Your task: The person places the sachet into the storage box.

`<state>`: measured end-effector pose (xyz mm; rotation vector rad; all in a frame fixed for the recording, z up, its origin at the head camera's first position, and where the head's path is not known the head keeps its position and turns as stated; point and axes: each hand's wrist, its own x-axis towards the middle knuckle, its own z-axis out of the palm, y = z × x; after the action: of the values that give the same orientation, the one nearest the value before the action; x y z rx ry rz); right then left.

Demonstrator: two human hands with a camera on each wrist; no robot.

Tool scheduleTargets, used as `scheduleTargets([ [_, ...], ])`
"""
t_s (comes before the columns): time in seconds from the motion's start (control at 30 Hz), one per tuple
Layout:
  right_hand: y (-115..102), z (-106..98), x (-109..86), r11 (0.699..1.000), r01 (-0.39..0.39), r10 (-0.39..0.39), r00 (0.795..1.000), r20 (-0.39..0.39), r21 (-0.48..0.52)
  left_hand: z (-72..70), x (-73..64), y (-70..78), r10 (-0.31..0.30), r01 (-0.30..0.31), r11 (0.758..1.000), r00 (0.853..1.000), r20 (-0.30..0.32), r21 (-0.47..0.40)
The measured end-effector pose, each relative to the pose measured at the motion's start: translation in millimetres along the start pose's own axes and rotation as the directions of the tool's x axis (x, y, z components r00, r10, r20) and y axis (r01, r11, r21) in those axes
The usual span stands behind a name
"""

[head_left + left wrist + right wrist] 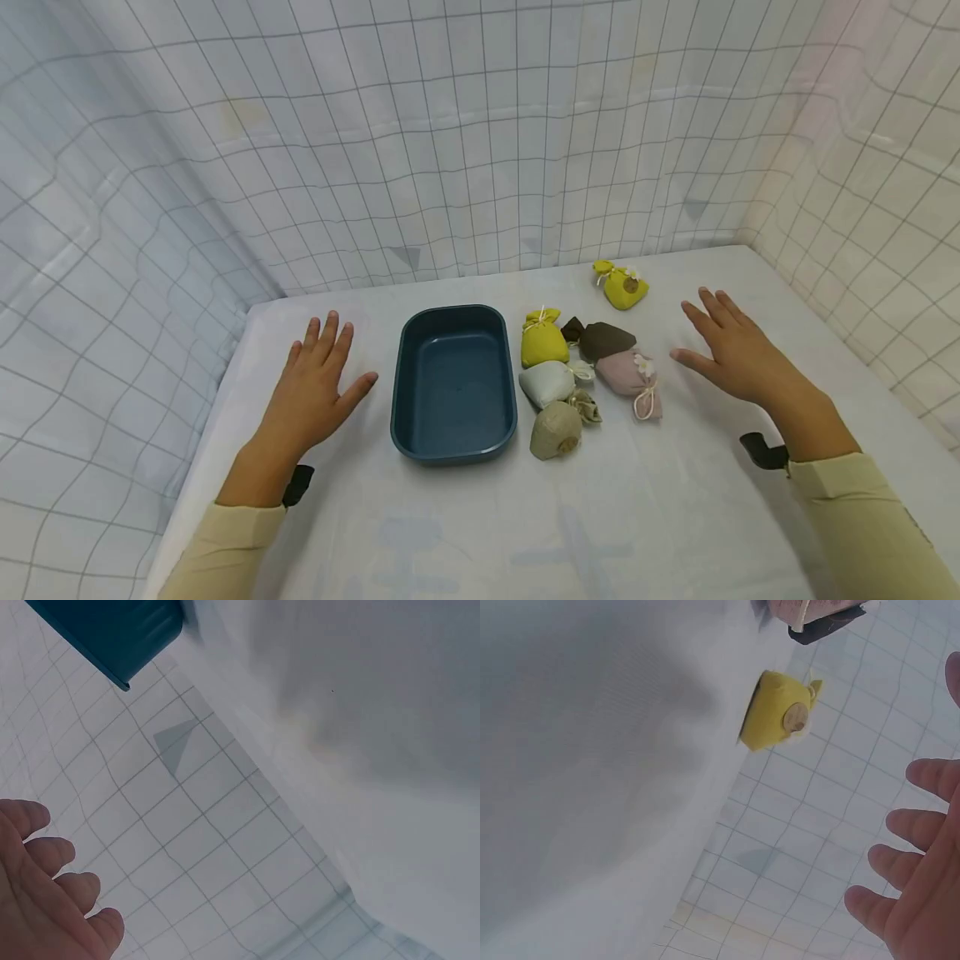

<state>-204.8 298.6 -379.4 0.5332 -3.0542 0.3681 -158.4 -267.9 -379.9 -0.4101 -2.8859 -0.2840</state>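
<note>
A dark blue rectangular tub (455,454) stands on the white table, with nothing inside it. To its right lie several small tied cloth pouches: a yellow pouch (545,344), a dark brown pouch (606,340), a pink pouch (624,372), a pale grey pouch (547,384) and a beige pouch (553,429). Another yellow pouch (625,288) with a flower lies farther back; the right wrist view shows a yellow pouch (774,711) too. My left hand (309,392) hovers left of the tub, fingers spread, holding nothing. My right hand (738,354), likewise spread, hovers right of the pouches.
The white tabletop (450,533) ends at a back edge against a grid-patterned curtain (465,167). More of that curtain hangs along the left and right sides. A dark strap piece (763,451) sits at the right wrist, another (298,485) at the left.
</note>
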Motion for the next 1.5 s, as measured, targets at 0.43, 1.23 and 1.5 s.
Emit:
scheduleTargets([
  [0.43, -3, -4, 15.1, 0.996, 0.087, -0.087, 0.996, -0.031, -0.011, 11.1, -5.2, 19.8, 0.067, -0.062, 0.995, 0.995, 0.069, -0.08],
  [1.23, -6, -21, 75.3, 0.941, 0.199, -0.16, 0.974, -0.157, 0.272, 21.6, -16.6, 38.5, 0.136, -0.123, 0.988, 0.976, 0.167, -0.089],
  [1.5, -1, -14, 98.8, 0.949, 0.15, -0.116, 0.984, -0.133, 0.277, 26.7, -18.5, 40.2, 0.152, -0.139, 0.986, 0.974, 0.168, -0.089],
])
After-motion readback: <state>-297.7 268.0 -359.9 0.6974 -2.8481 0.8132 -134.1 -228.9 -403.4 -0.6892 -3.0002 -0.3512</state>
